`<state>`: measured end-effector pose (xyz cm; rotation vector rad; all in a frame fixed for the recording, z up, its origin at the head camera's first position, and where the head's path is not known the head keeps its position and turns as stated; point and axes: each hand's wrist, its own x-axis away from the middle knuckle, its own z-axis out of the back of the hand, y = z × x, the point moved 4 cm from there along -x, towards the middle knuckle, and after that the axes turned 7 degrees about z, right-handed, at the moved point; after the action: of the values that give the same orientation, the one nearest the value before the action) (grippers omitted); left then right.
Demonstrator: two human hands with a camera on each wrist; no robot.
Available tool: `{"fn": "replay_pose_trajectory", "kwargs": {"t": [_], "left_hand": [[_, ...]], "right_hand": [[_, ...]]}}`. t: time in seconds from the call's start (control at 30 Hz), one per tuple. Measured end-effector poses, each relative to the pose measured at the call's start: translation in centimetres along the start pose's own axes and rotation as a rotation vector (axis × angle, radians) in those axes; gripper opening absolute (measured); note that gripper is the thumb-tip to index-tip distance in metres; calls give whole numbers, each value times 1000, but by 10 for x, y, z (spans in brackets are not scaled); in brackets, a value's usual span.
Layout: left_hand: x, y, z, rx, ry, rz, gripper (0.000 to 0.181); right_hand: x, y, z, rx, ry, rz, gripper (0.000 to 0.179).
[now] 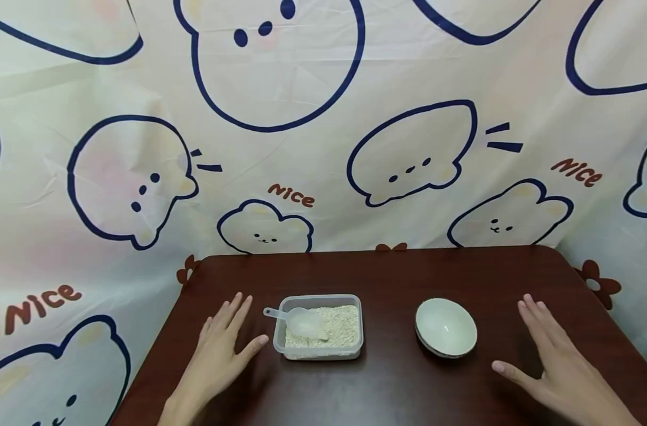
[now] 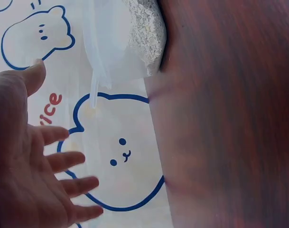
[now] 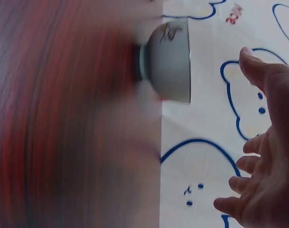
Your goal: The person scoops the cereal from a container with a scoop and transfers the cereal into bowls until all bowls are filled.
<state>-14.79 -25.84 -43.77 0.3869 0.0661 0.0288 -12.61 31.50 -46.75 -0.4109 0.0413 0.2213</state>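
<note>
Atop the powder (image 1: 343, 326), scoop (image 1: 304, 322); bowl (image 1: 446, 327) apart.

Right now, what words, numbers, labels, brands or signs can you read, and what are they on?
"Nice", lower left of the patterned cloth, head view.
"Nice", middle, same cloth.
"Nice", right side, same cloth.
Dark marking on the bowl, right wrist view: too blurred to read.
Tub and scoop: no lettering I can make out.
</note>
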Motion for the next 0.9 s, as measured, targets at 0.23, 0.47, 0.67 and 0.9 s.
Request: {"fn": "replay_pose_trajectory", "kwargs": {"t": [0.23, 0.47, 0.67, 0.9], "left_hand": [[-10, 4, -4, 137, -3, -58, 82], [-22, -1, -10, 256, 22, -132, 68], [-34, -3, -17, 427, -59, -127, 60], [-45, -4, -27, 523, -128, -25, 54]], "right_hand": [[-7, -39, -3, -158, 63, 104, 121], [-13, -90, -9, -167, 155, 194, 113], [-21, -121, -24, -239, 117, 228, 103], [-32, -147, -54, -292, 158, 353, 97]]}}
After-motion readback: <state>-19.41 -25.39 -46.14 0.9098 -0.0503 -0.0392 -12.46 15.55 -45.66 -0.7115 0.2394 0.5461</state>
